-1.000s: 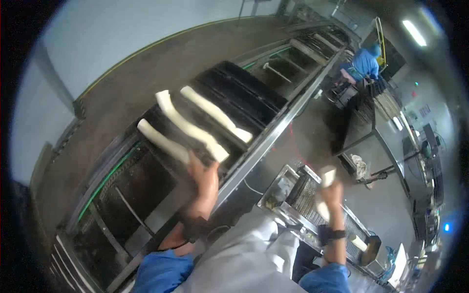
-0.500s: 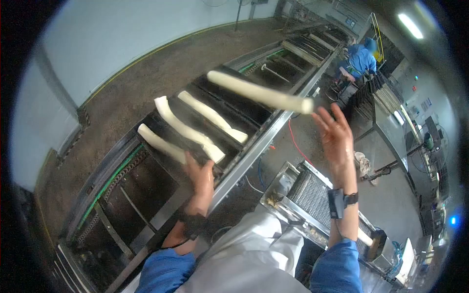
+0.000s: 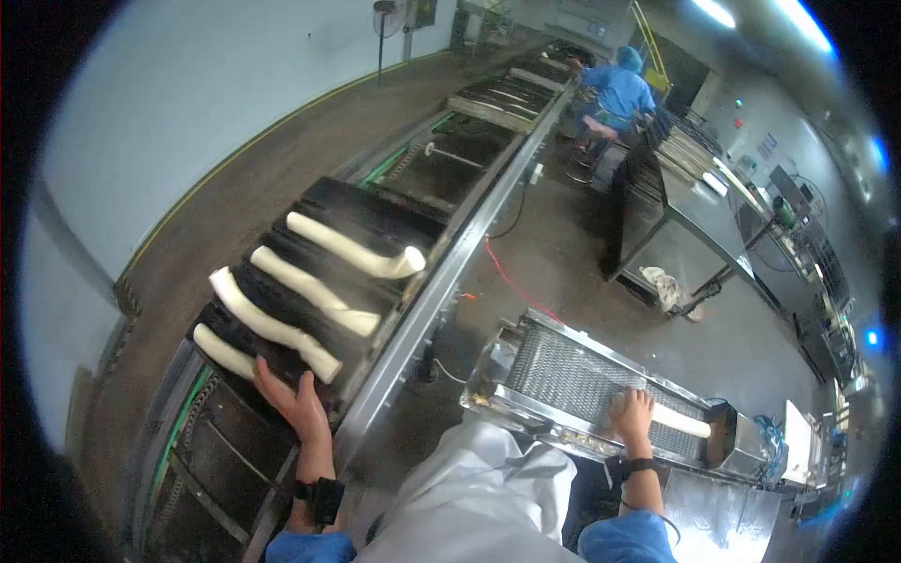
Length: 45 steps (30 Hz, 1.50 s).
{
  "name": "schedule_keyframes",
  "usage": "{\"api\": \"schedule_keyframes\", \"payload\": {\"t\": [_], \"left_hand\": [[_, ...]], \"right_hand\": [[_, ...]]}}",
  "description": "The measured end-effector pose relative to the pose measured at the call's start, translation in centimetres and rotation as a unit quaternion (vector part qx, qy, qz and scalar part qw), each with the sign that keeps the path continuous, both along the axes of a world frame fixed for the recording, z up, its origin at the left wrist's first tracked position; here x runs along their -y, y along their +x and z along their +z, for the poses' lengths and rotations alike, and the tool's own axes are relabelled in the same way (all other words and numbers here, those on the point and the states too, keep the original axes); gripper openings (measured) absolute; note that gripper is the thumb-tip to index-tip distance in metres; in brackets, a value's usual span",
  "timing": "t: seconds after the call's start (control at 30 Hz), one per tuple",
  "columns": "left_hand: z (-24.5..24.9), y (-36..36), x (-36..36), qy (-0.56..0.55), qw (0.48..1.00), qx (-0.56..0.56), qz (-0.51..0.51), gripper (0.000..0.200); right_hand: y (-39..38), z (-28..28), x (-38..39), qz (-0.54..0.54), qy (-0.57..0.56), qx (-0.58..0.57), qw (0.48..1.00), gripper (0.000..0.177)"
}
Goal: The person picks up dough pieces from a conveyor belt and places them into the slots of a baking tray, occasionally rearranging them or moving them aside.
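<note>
Head view: left hand (image 3: 296,402) is at the near end of the nearest strip (image 3: 223,351), thumb splayed well away from the fingers, palm not wrapped round anything; fingertips are at or just beside that end, contact can't be confirmed. Four pale strips in total lie roughly side by side on the ridged dark trays (image 3: 375,211): after the nearest one come the second strip (image 3: 272,324), bent along its length, the third strip (image 3: 314,291), looking twisted at its rail-side end, and the farthest strip (image 3: 347,250), whose rail-side end turns up and shows a round cut face. Metal rail (image 3: 413,342) runs along the person's side of the trays. Right hand (image 3: 632,413) is over the mesh belt (image 3: 558,375), fingers curled down at the left end of a pale roll (image 3: 683,420); can't tell if they grip it, since the hand covers that end. Roll lies lengthwise on the mesh, other end near the metal box (image 3: 737,439) at the belt's end. Black bands on both wrists. Co-worker (image 3: 619,89) in blue is farther up the line by the rail, near the steel table (image 3: 704,211). Red cable (image 3: 502,270) on the floor between rail and belt.
</note>
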<state>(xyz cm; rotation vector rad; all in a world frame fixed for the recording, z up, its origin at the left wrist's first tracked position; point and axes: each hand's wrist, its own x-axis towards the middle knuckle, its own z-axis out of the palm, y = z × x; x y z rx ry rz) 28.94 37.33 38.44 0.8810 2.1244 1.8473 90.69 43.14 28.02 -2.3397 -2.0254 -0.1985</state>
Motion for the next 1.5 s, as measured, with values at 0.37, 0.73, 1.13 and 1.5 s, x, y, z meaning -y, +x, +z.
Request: {"api": "schedule_keyframes", "payload": {"t": [0.37, 0.73, 1.13, 1.5], "left_hand": [[3.3, -5.5, -1.1, -0.052, 0.958, 0.283, -0.006, 0.100], [4.4, -4.4, 6.4, -0.177, 0.966, 0.187, -0.002, 0.056], [4.0, 2.3, 0.8, 0.010, 0.914, 0.385, -0.123, 0.046], [-2.5, -5.0, 2.7, -0.142, 0.975, -0.162, -0.056, 0.059]], "right_hand": [[-8.0, 6.9, 1.7, 0.007, -0.064, 0.053, 0.997, 0.032], [-11.4, 19.7, -4.0, 0.124, 0.112, -0.620, 0.767, 0.050], [-27.7, 29.4, -0.7, 0.379, -0.084, -0.770, 0.506, 0.098], [-20.1, 16.2, 2.8, 0.138, -0.165, -0.729, 0.649, 0.046]]}}
